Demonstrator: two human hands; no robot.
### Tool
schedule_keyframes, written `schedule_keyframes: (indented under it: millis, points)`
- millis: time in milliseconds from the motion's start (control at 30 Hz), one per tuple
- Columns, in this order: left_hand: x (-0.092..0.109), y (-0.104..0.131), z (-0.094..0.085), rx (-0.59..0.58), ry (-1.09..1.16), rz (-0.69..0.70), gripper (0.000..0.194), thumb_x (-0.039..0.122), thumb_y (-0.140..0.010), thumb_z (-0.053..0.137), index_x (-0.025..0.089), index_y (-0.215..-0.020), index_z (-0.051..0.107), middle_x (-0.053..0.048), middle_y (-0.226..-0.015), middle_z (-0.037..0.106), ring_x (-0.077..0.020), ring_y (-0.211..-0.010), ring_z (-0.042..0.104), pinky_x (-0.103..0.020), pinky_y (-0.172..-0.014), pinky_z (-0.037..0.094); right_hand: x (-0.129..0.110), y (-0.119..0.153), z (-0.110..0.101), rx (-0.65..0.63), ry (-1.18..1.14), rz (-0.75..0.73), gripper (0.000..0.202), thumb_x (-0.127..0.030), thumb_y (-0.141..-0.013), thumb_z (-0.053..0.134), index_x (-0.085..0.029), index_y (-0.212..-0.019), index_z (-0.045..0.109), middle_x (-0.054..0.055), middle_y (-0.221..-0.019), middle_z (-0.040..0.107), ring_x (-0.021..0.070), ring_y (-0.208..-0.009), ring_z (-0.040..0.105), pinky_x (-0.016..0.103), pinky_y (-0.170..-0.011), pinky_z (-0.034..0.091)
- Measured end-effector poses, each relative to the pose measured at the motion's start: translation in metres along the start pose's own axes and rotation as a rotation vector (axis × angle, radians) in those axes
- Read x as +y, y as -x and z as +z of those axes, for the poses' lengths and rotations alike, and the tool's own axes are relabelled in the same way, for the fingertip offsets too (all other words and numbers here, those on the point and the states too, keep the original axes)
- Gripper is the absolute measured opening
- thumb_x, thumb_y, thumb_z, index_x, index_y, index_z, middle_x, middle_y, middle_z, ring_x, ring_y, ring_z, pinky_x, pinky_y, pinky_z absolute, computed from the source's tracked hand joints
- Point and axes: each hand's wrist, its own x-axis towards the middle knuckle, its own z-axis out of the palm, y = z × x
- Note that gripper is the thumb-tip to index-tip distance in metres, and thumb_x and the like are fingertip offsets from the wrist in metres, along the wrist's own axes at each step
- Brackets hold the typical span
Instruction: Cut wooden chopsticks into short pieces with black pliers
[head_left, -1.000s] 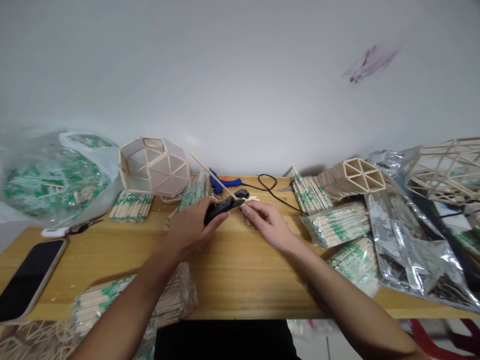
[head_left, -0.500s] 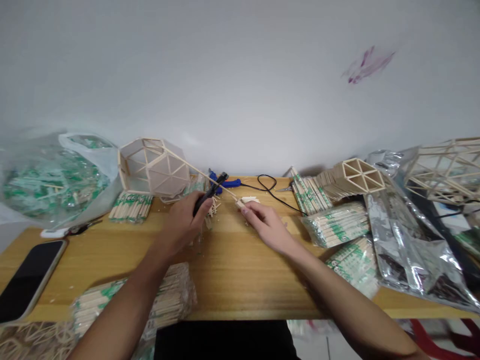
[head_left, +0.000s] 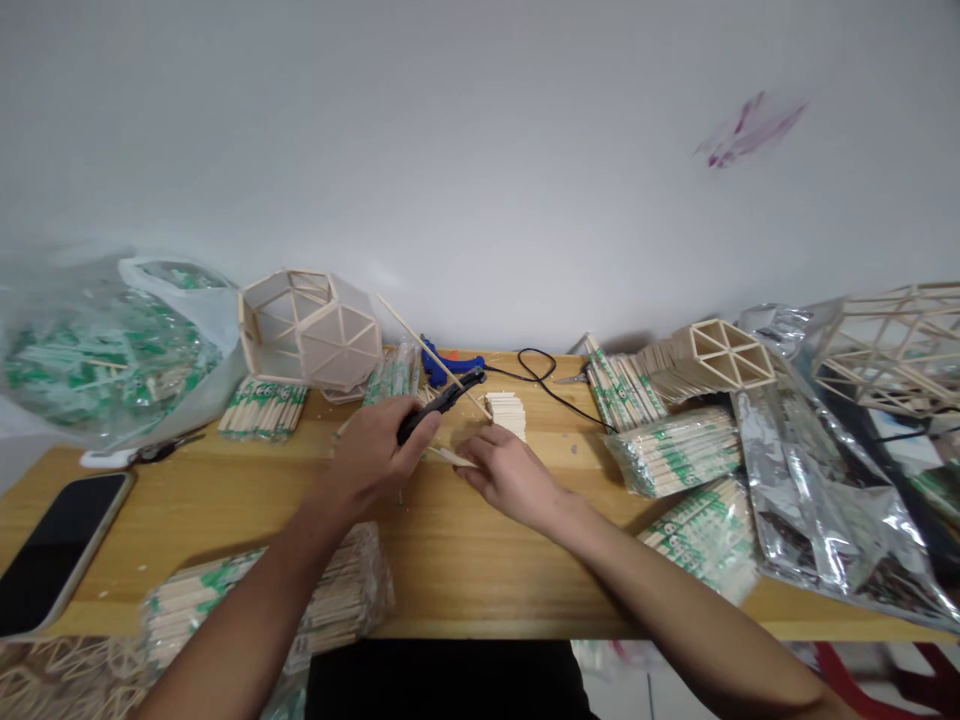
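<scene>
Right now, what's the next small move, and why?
I'd probably have the right hand set the pale stick beside the row of short sticks: that row lies just beyond its knuckles, while the left hand is occupied with the black tool, which the long stick crosses in view.

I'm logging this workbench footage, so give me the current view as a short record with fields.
left hand: gripping a black hand tool
right hand: fingertips at a light wooden piece
beyond hands: stacked short sticks, blue glue gun
left side: phone, wooden lattice frame
right side: bagged sticks, silver bag
</scene>
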Motion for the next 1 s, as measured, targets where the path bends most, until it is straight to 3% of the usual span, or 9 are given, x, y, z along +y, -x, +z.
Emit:
schedule_keyframes:
  millis: [100,167,300,367,467,533,633,833,1000]
  points:
    - [0.0,-0.001,0.001,-0.007,-0.063,0.007,0.042,0.05,-0.102,0.041,0.02,-0.08,0.059,-0.003,-0.08,0.063,-0.019,-0.074,0.056,-0.032,-0.068,0.035,-0.001,-0.001,-0.006,0.026,-0.076,0.045,0.003,-0.016,-0.093,0.069,-0.017,-0.096,0.07,0.009,-0.094,0.069,0.0222,-0.088,0.064,0.034,-0.083,0.05]
    - [0.002,-0.002,0.0,-0.013,-0.111,0.0,0.042,0.05,-0.102,0.04,0.02,-0.08,0.059,-0.005,-0.083,0.064,-0.0199,-0.075,0.056,-0.033,-0.068,0.034,0.0,-0.003,-0.012,0.09,-0.219,0.129,0.012,-0.024,-0.098,0.062,-0.018,-0.092,0.07,0.006,-0.083,0.067,0.0195,-0.078,0.061,0.032,-0.076,0.048]
    - [0.007,-0.003,-0.004,-0.1,-0.187,-0.03,0.044,0.054,-0.102,0.038,0.021,-0.081,0.057,-0.005,-0.082,0.066,-0.0214,-0.075,0.058,-0.033,-0.066,0.033,0.008,-0.008,-0.028,0.234,-0.796,0.353,0.025,-0.04,-0.099,0.058,-0.019,-0.104,0.069,0.004,-0.084,0.068,0.0173,-0.071,0.059,0.03,-0.068,0.046]
    - [0.01,-0.003,-0.004,-0.17,-0.227,-0.029,0.046,0.058,-0.102,0.039,0.021,-0.083,0.058,-0.006,-0.083,0.067,-0.0224,-0.075,0.06,-0.034,-0.065,0.033,0.009,-0.01,-0.036,0.189,-1.098,0.435,0.033,-0.049,-0.093,0.064,-0.019,-0.105,0.07,0.004,-0.087,0.07,0.0169,-0.07,0.06,0.03,-0.066,0.046]
    - [0.012,-0.002,0.0,-0.249,-0.284,0.046,0.047,0.062,-0.1,0.041,0.02,-0.093,0.063,-0.008,-0.091,0.069,-0.025,-0.079,0.064,-0.035,-0.066,0.036,0.003,-0.011,-0.045,0.07,-1.313,0.44,0.047,-0.063,-0.089,0.066,-0.017,-0.098,0.073,0.006,-0.088,0.07,0.0177,-0.073,0.063,0.03,-0.069,0.047]
    - [0.012,-0.001,0.004,-0.295,-0.291,0.109,0.049,0.063,-0.099,0.042,0.02,-0.1,0.065,-0.009,-0.097,0.07,-0.0269,-0.083,0.066,-0.036,-0.067,0.04,-0.004,-0.009,-0.048,-0.012,-1.36,0.426,0.051,-0.067,-0.088,0.067,-0.017,-0.092,0.073,0.006,-0.088,0.069,0.0181,-0.075,0.063,0.03,-0.072,0.048]
    - [0.01,0.0,0.009,-0.345,-0.252,0.169,0.051,0.063,-0.1,0.039,0.02,-0.107,0.065,-0.01,-0.103,0.069,-0.0284,-0.09,0.067,-0.037,-0.072,0.044,-0.011,-0.007,-0.047,-0.054,-1.357,0.44,0.046,-0.062,-0.085,0.073,-0.016,-0.079,0.067,0.005,-0.09,0.065,0.013,-0.067,0.055,0.027,-0.062,0.044]
    - [0.009,0.0,0.01,-0.351,-0.246,0.211,0.048,0.061,-0.102,0.037,0.02,-0.107,0.062,-0.01,-0.103,0.069,-0.0282,-0.091,0.067,-0.038,-0.074,0.047,-0.012,-0.006,-0.041,0.033,-1.173,0.519,0.049,-0.066,-0.083,0.071,-0.018,-0.078,0.061,-0.003,-0.067,0.048,0.0093,-0.053,0.04,0.024,-0.048,0.029]
    - [0.011,0.0,0.009,-0.355,-0.293,0.171,0.049,0.062,-0.101,0.038,0.019,-0.1,0.062,-0.01,-0.1,0.07,-0.0278,-0.088,0.068,-0.037,-0.072,0.046,-0.014,-0.008,-0.037,0.111,-1.136,0.556,0.052,-0.069,-0.083,0.068,-0.02,-0.074,0.055,-0.005,-0.063,0.044,0.0084,-0.047,0.035,0.025,-0.044,0.022]
